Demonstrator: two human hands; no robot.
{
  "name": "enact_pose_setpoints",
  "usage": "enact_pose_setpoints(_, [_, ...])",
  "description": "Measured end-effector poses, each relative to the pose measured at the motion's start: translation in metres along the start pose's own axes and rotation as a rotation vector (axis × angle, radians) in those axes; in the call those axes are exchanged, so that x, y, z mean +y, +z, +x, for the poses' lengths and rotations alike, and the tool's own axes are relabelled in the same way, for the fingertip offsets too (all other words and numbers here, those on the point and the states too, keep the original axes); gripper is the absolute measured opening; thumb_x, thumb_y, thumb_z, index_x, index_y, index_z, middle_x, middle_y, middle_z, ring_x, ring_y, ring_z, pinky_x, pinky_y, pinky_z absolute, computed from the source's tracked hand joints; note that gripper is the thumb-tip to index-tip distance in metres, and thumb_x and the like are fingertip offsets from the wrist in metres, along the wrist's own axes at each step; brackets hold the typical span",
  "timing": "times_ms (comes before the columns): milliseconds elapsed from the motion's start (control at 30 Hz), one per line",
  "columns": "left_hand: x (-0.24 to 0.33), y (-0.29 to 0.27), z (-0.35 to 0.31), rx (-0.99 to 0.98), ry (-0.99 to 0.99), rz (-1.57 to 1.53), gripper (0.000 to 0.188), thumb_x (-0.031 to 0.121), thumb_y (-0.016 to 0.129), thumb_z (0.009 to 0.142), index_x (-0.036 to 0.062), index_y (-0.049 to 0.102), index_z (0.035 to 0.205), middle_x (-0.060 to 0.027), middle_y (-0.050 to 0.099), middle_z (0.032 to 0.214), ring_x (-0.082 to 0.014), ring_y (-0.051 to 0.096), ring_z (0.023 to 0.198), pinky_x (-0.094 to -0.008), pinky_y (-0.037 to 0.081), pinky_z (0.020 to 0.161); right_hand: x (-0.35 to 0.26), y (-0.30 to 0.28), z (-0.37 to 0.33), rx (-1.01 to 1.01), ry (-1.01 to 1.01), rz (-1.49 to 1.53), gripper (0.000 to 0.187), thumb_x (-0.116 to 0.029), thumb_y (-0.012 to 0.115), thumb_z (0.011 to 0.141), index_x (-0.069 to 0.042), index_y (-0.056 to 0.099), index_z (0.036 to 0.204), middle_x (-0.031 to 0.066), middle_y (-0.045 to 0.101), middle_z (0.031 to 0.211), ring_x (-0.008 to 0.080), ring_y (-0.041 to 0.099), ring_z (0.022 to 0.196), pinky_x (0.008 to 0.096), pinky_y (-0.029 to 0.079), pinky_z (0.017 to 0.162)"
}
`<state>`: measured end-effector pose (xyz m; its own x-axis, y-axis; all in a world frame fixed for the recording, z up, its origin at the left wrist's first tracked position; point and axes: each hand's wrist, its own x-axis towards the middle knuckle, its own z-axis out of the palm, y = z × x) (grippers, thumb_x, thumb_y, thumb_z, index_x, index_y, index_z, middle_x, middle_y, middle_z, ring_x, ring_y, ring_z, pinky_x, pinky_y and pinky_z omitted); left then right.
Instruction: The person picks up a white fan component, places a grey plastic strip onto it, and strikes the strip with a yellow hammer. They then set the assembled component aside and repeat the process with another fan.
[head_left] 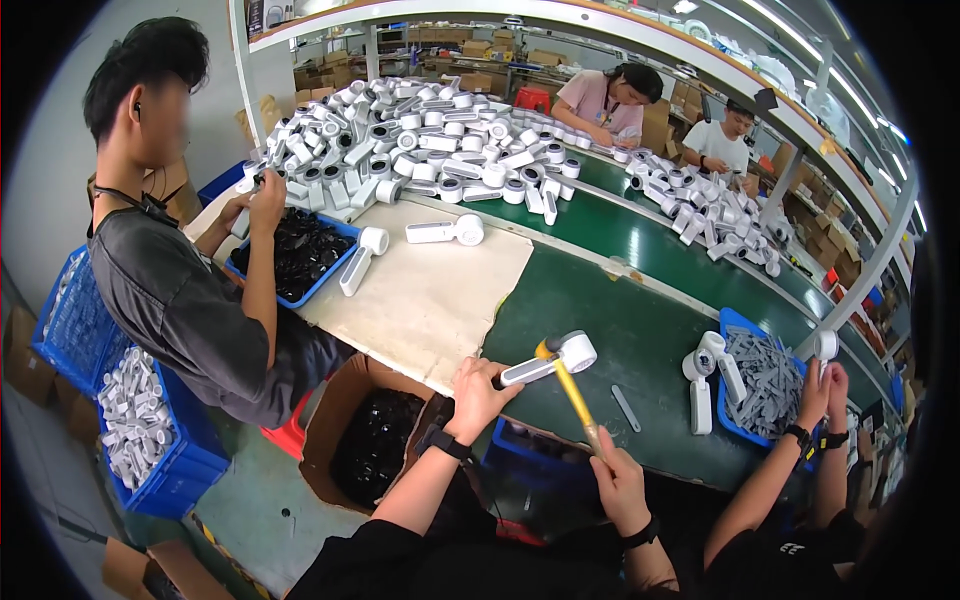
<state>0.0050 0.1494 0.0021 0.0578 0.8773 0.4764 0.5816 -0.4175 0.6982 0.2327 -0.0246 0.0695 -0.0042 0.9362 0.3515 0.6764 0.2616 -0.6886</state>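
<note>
My left hand [480,398] is closed around the handle end of a white handheld fan body [577,352], which lies on the green table with its round head pointing right. In my right hand [621,486] is a hammer [574,398] with a yellow handle, its head over the fan body; whether it touches cannot be told. Just right of the hammer, a flat grey strip [626,408] rests on the table.
Far left, a person [190,300] works by a blue tray [345,232] of black parts. Fan bodies [420,140] are heaped at the back. Another person's hands [822,395] hold a white part beside a blue basket [735,425] of grey strips. A cardboard box [325,425] stands below the table edge.
</note>
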Motion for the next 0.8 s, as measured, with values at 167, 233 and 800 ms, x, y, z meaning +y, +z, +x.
enact_pose_setpoints(167, [0.003, -0.002, -0.001, -0.033, -0.008, 0.014, 0.027, 0.024, 0.085, 0.069, 0.0101, 0.077, 0.092, -0.0067, 0.064, 0.081, -0.0285, 0.057, 0.091, -0.0410, 0.044, 0.084, 0.004, -0.006, 0.001, -0.016, 0.023, -0.138, 0.050, -0.002, 0.063, 0.091, -0.002, 0.053, 0.140, 0.0131, 0.056, 0.079, 0.0249, 0.057, 0.070, 0.0331, 0.047, 0.068])
enact_pose_setpoints(233, [0.006, -0.002, 0.000, -0.039, -0.022, 0.024, 0.029, 0.024, 0.085, 0.070, 0.0084, 0.077, 0.093, -0.0103, 0.069, 0.087, -0.0308, 0.059, 0.096, -0.0414, 0.045, 0.088, 0.007, -0.003, 0.003, 0.173, -0.050, 0.003, 0.050, -0.002, 0.064, 0.090, -0.006, 0.056, 0.139, 0.0136, 0.057, 0.080, 0.0270, 0.057, 0.070, 0.0338, 0.047, 0.068])
enact_pose_setpoints(800, [0.033, -0.020, 0.001, -0.305, -0.424, -0.575, 0.053, 0.023, 0.070, 0.094, 0.0080, 0.050, 0.140, -0.0024, 0.060, 0.074, -0.0095, 0.056, 0.065, -0.0257, 0.046, 0.059, 0.027, -0.017, -0.012, 0.139, 0.133, 0.114, 0.051, 0.001, 0.063, 0.089, -0.002, 0.054, 0.140, 0.0038, 0.063, 0.079, 0.0104, 0.053, 0.066, 0.0246, 0.044, 0.064])
